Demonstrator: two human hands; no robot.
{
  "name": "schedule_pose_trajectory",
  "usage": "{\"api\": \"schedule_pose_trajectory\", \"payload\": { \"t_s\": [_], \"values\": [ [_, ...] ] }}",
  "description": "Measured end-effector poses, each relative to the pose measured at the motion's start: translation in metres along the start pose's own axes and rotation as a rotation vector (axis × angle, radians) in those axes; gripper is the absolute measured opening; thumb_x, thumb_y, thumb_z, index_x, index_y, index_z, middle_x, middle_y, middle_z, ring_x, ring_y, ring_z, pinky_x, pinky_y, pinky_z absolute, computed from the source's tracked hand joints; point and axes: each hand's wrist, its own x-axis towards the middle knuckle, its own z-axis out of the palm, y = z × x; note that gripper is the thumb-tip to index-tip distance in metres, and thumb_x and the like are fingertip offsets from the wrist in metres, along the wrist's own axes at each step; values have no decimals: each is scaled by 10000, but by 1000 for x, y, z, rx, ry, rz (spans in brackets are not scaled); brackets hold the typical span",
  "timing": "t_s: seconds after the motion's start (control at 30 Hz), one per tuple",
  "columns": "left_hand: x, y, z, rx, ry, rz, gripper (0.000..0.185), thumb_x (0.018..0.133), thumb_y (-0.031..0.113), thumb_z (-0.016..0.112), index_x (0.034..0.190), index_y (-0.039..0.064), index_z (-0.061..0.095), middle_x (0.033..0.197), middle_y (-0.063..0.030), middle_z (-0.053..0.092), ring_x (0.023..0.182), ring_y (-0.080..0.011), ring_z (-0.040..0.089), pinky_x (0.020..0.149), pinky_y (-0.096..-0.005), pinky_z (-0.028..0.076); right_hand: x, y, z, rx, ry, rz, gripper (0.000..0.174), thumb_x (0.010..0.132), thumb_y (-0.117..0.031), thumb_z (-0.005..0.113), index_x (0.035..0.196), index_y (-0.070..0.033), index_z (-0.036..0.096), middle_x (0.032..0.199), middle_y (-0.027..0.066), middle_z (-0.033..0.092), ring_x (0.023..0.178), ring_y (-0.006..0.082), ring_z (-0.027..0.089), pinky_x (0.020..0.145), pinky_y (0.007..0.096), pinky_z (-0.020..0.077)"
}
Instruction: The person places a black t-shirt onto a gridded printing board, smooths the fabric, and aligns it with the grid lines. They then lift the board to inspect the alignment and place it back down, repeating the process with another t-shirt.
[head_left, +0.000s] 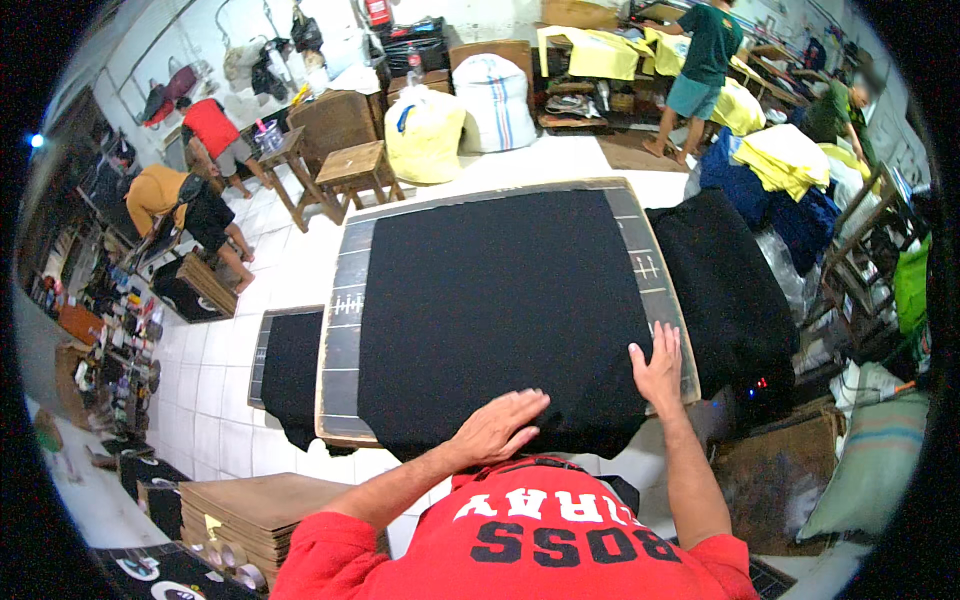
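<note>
A piece of black fabric (502, 300) lies spread over a dark board (346, 270) marked with white lines, and its near edge hangs over the board's front. My left hand (501, 426) rests palm down at the near edge of the fabric, fingers pointing right. On the right, my right hand (660, 367) lies with fingers spread across the fabric's right edge and the bare strip of board beside it. Neither hand grips anything.
More black fabric (720, 292) lies to the right, and a lower board with black fabric (291, 360) stands left. Stacked cardboard sheets (262, 502) sit near left. Wooden stools (356, 165) and stuffed sacks (491, 105) stand beyond. Several people work around the room.
</note>
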Motion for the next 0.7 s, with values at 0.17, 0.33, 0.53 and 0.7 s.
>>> {"api": "schedule_pose_trajectory", "payload": {
  "t_s": [0.17,0.33,0.53,0.7],
  "values": [
    [-18,-21,-25,410,203,-340,721,1045,510,559,1594,58,439,1671,-262,345,1570,-429,287,1285,-567,196,23,-42,53,-340,-64,-61,935,1041,-547,531,1565,184,274,1672,382,223,1592,481,179,1313,559,114],
    [-36,-22,-29,398,197,-461,730,1005,514,612,1574,74,488,1677,-255,341,1580,-423,269,1282,-589,178,83,-54,77,-334,46,-70,935,1055,-566,485,1569,185,269,1674,381,218,1603,466,154,1323,544,76],
    [-28,-19,-34,410,135,-534,702,968,504,659,1533,101,550,1634,-255,411,1548,-428,332,1265,-608,216,199,-67,107,-308,-4,-120,1011,1041,-635,460,1601,166,201,1709,354,141,1622,441,83,1328,527,42],
    [-25,-22,-34,392,34,-614,743,943,557,667,1545,138,546,1654,-246,382,1563,-424,300,1269,-613,199,316,-70,132,-268,-68,-219,1026,1026,-687,440,1621,120,225,1715,324,172,1626,412,106,1328,516,66]
  ]
}}
